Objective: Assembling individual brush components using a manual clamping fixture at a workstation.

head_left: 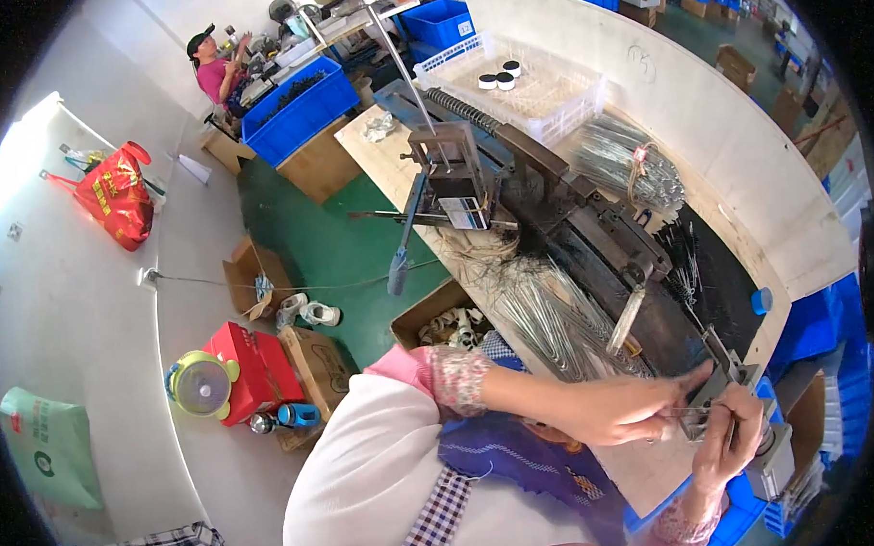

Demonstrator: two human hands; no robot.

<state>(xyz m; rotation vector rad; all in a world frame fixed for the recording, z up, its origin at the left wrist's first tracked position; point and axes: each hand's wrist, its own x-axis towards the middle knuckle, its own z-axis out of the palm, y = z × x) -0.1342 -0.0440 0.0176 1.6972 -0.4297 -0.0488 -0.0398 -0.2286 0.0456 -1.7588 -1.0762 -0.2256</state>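
My left hand reaches across from the left to the end of a long bench machine. Its index finger stretches toward a small metal fixture, while the thumb and other fingers close on what looks like a thin metal wire. Up against the near side of the same fixture is my right hand, fingers bent and pressed together; whatever they grip is hidden. Bent metal wires lie in a pile beside the machine, left of my hands. Dark thin wires lie on its far side.
A tied bundle of wire rods and a white plastic crate with black-capped jars sit farther along the bench. A curved pale board edges the bench. Blue bins and cartons stand around. Another person sits at the far left.
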